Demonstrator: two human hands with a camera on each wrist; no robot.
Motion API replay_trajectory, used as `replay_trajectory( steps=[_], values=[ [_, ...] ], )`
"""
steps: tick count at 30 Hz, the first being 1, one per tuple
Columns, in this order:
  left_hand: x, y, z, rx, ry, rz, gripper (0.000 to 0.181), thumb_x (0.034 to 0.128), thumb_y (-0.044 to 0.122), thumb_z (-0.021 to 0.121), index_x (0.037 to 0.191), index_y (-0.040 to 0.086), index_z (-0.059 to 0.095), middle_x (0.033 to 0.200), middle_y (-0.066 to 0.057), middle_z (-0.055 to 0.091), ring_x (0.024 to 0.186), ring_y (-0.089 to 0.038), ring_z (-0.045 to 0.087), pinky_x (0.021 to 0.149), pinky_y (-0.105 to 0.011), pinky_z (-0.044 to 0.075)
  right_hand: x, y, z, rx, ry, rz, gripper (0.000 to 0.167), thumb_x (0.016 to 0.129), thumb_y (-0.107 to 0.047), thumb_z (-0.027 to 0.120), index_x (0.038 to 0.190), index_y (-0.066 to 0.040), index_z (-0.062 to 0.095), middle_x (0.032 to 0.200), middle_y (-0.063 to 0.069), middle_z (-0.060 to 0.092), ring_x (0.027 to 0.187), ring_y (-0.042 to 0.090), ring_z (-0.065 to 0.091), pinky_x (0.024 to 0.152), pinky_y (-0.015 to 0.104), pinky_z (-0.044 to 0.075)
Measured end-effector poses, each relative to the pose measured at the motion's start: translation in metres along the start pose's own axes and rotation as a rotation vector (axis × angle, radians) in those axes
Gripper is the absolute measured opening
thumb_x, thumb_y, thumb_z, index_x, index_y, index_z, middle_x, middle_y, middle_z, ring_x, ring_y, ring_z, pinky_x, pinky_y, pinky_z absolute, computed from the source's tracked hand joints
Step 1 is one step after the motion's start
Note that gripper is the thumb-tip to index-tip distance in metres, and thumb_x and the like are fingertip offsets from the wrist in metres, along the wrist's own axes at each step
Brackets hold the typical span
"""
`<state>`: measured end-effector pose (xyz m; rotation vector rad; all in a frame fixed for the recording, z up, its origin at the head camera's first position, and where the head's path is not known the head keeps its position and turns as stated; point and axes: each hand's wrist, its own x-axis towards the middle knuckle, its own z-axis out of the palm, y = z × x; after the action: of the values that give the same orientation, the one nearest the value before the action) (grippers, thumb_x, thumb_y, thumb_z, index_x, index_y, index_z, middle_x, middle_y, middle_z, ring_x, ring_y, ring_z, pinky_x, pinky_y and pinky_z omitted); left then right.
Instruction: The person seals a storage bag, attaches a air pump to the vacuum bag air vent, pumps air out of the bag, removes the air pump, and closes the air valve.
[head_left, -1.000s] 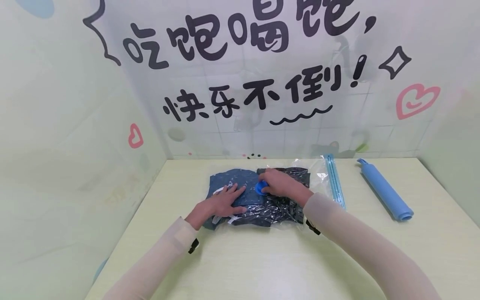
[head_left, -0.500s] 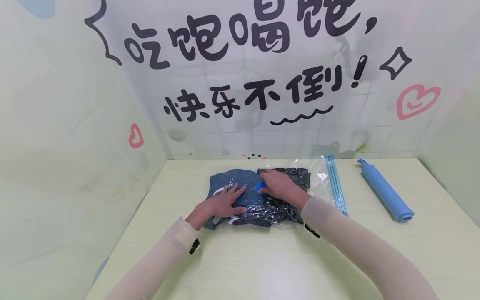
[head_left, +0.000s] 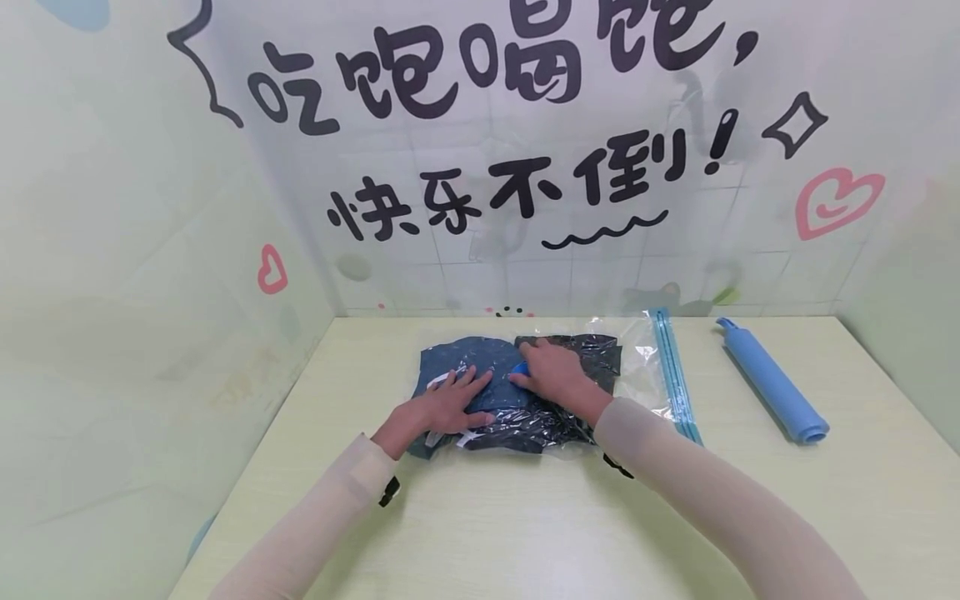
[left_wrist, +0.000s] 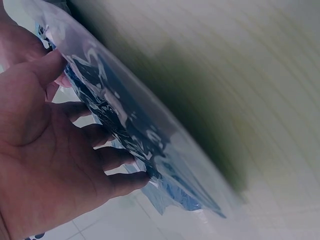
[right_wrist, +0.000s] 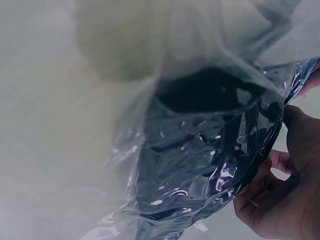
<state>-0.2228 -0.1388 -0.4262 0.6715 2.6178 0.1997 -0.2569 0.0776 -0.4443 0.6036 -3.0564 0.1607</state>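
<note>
A clear plastic vacuum storage bag (head_left: 639,354) lies flat on the table, with folded dark-blue clothing (head_left: 480,350) and black clothing (head_left: 600,358) inside. My left hand (head_left: 446,406) rests on the bag's left half, fingers spread over the blue cloth. Near the bag's middle, my right hand (head_left: 557,373) grips a round blue valve cap (head_left: 520,367) with thumb and fingers; the hand covers most of the cap. The left wrist view shows the left fingers (left_wrist: 117,157) lying on the shiny film. In the right wrist view the right hand (right_wrist: 287,195) is bent over the bag's far side.
A teal zip strip (head_left: 675,379) runs along the bag's right end. To its right lies a blue hand pump (head_left: 776,383) on the pale wooden table (head_left: 525,525). Printed wall sheets (head_left: 450,275) stand behind the table and at both sides.
My right hand has turned and shifted slightly over the blue valve cap, which is now more covered. The right forearm has moved a little left. My left hand stays where it was.
</note>
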Motion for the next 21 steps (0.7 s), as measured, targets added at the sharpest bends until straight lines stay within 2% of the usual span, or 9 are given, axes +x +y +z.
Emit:
replay_trajectory(
  steps=[4,7,13,21],
  values=[
    [-0.0001,-0.0001,0.0004,0.003,-0.002,-0.001,0.077,0.1054,0.050,0.050,0.165,0.014,0.016,0.167,-0.020,0.008,0.149,-0.049,0.006,0.114,-0.064,0.016,0.0008,-0.0016,0.0019,-0.017,-0.010,0.038,0.066,0.098,-0.058,0.059,0.139,-0.007,0.059,0.122,0.021,0.064,0.096,0.038,0.068,0.074,0.053,0.057],
    [0.0000,-0.0004,0.0004,0.004,-0.002,0.002,0.077,0.1054,0.050,0.050,0.165,0.015,0.016,0.167,-0.020,0.008,0.149,-0.048,0.006,0.114,-0.064,0.016,0.0017,-0.0013,0.0025,-0.015,-0.015,0.057,0.067,0.098,-0.061,0.058,0.137,-0.007,0.061,0.117,0.019,0.067,0.098,0.037,0.068,0.075,0.052,0.057],
    [0.0000,-0.0010,-0.0001,0.000,0.001,0.006,0.078,0.1053,0.051,0.050,0.165,0.015,0.015,0.167,-0.019,0.008,0.149,-0.048,0.006,0.114,-0.064,0.015,0.0038,0.0000,0.0030,0.013,-0.021,0.074,0.069,0.094,-0.067,0.057,0.124,-0.006,0.065,0.101,0.016,0.069,0.089,0.035,0.069,0.069,0.049,0.057],
    [-0.0013,-0.0006,0.0003,-0.010,0.004,0.009,0.077,0.1054,0.050,0.050,0.165,0.014,0.016,0.167,-0.020,0.008,0.149,-0.049,0.005,0.114,-0.064,0.015,0.0043,0.0021,0.0035,0.034,-0.051,0.079,0.071,0.092,-0.071,0.056,0.120,-0.006,0.066,0.097,0.014,0.068,0.085,0.034,0.069,0.069,0.048,0.056]
  ],
)
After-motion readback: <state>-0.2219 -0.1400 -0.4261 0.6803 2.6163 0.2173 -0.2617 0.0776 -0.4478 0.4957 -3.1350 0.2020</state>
